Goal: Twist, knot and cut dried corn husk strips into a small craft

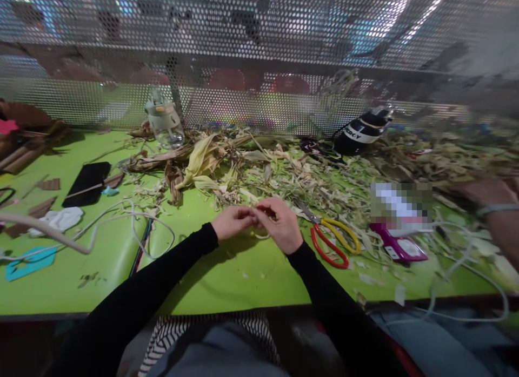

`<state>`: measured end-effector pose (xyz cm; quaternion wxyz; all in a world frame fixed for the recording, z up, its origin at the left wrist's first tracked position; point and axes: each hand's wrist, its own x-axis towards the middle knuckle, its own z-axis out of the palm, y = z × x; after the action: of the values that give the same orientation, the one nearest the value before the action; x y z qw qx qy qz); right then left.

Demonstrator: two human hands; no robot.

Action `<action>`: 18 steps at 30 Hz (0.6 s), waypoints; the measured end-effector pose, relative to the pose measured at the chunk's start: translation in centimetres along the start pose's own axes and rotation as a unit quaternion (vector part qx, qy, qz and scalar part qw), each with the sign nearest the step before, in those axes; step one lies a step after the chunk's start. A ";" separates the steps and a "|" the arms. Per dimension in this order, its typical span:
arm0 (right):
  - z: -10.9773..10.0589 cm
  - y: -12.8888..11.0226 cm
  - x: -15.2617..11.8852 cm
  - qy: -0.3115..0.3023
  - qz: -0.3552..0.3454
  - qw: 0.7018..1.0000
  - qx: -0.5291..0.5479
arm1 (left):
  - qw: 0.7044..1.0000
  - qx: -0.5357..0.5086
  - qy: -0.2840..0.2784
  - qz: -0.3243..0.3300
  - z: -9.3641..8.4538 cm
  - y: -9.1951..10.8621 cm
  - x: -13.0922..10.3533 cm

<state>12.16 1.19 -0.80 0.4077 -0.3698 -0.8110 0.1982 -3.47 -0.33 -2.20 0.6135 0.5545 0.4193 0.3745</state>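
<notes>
My left hand [233,222] and my right hand [280,224] meet fingertip to fingertip above the green table [243,280]. Both are closed in a pinch around a small pale strip [261,236], whose end shows just below the fingers; most of it is hidden. Right behind them lie dry husk scraps [284,172] and a larger yellowish husk [203,158]. Scissors [334,239] with one red and one yellow handle rest to the right of my right hand, their blades pointing toward the scraps.
A clear bottle [165,120] and a black bottle [360,133] stand near the perforated metal screen [243,101]. A phone [88,183], cables and tissue [57,220] lie left. A purple device [399,244] and another person's arm [500,215] are right.
</notes>
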 end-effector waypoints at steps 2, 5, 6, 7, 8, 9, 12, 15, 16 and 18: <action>-0.4 0.2 0.1 0.012 0.050 0.999 0.016 | 0.996 -0.076 -0.027 -0.044 0.0 0.4 -0.1; -1.0 0.3 0.3 0.020 0.064 0.998 -0.004 | 0.982 -0.170 -0.017 -0.079 0.0 0.7 -0.3; -1.2 0.3 0.4 0.015 0.062 0.998 -0.015 | 0.979 -0.188 -0.002 -0.080 -0.1 0.8 -0.3; -1.4 0.3 0.4 0.003 0.059 0.998 -0.024 | 0.976 -0.202 0.016 -0.078 -0.2 0.8 -0.3; -1.5 0.3 0.5 -0.016 0.058 0.998 -0.028 | 0.973 -0.213 0.034 -0.075 -0.3 0.8 -0.2; -1.6 0.2 0.5 -0.042 0.056 0.997 -0.025 | 0.971 -0.222 0.049 -0.072 -0.4 0.8 -0.2; -1.7 0.1 0.6 -0.109 0.047 0.993 -0.001 | 0.972 -0.219 0.054 -0.066 -0.9 1.1 -0.1; -1.8 0.0 0.4 -0.106 0.035 0.994 -0.009 | 0.981 -0.178 0.035 -0.069 -1.3 1.3 0.1; -1.8 0.0 0.3 -0.099 0.033 0.994 -0.017 | 0.984 -0.161 0.032 -0.068 -1.4 1.4 0.1; -1.7 0.0 0.2 -0.095 0.032 0.995 -0.029 | 0.989 -0.129 0.027 -0.064 -1.6 1.4 0.2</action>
<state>13.45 1.41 0.34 0.3113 -0.3869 -0.8391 0.2220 -4.86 0.54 -0.89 0.6911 0.4326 0.4182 0.4004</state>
